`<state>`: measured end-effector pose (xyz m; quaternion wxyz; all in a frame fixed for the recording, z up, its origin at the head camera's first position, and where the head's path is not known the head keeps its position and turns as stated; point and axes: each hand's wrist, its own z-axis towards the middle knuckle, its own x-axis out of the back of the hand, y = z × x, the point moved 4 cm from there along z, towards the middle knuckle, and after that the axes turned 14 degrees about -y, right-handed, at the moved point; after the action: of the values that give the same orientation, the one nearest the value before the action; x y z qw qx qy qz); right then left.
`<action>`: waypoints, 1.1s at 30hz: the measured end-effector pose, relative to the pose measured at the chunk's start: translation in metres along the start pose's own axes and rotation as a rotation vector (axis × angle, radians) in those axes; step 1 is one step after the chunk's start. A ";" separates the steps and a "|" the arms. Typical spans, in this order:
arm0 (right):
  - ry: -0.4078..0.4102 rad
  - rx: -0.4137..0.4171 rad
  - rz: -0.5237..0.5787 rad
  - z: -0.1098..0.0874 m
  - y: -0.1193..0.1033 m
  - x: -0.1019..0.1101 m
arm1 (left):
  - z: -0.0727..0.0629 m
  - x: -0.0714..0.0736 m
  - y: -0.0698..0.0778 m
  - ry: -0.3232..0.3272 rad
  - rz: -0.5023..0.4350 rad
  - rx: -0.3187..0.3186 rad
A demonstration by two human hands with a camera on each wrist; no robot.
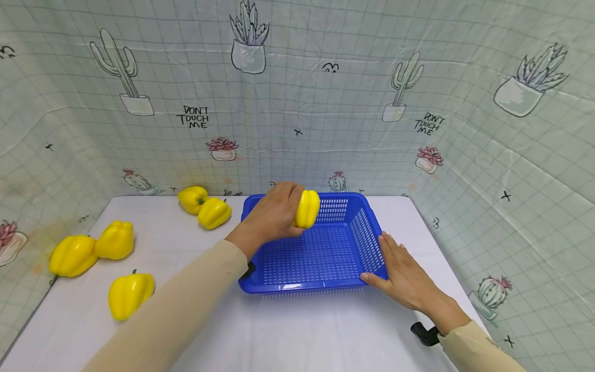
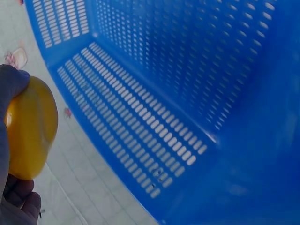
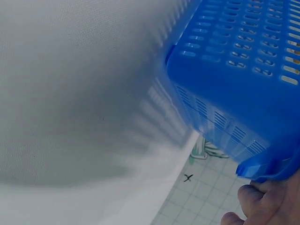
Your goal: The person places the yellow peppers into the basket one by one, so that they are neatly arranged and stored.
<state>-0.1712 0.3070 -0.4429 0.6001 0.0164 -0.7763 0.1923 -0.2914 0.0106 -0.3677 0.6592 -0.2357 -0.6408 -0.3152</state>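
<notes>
My left hand [image 1: 274, 212] grips a yellow bell pepper [image 1: 308, 209] over the blue plastic basket [image 1: 297, 285]. Its fingers wrap the far side, and the thumb sits on the near side. In the left wrist view the pepper [image 2: 33, 129] appears at the left edge, beside the slotted basket wall [image 2: 126, 122]. At the basket's front right corner, my right hand [image 1: 409, 276] rests with straight fingers along the outer right side and its thumb on the rim. The right wrist view shows some of the right hand's fingers [image 3: 258, 201] by the basket's rim [image 3: 269, 171].
Several more yellow bell peppers lie left on the white table [image 1: 297, 330]: a back pair [image 1: 214, 213], a left pair [image 1: 74, 256] and a single pepper [image 1: 130, 295] nearer me. A grid-patterned cloth [image 1: 297, 103] with drawn cacti hangs behind and at both sides.
</notes>
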 end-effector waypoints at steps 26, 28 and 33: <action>0.003 -0.014 -0.020 -0.001 0.003 -0.001 | 0.079 -0.061 0.053 -0.206 0.189 0.052; 0.009 -0.012 -0.025 -0.001 0.002 0.000 | 0.081 -0.065 0.054 -0.227 0.193 0.062; 0.012 -0.009 -0.025 -0.003 0.002 0.002 | 0.086 -0.072 0.058 -0.255 0.209 0.083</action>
<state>-0.1696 0.3101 -0.4415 0.6073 0.0222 -0.7732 0.1811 -0.3084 0.1203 -0.4280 0.6107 -0.3115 -0.7039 -0.1858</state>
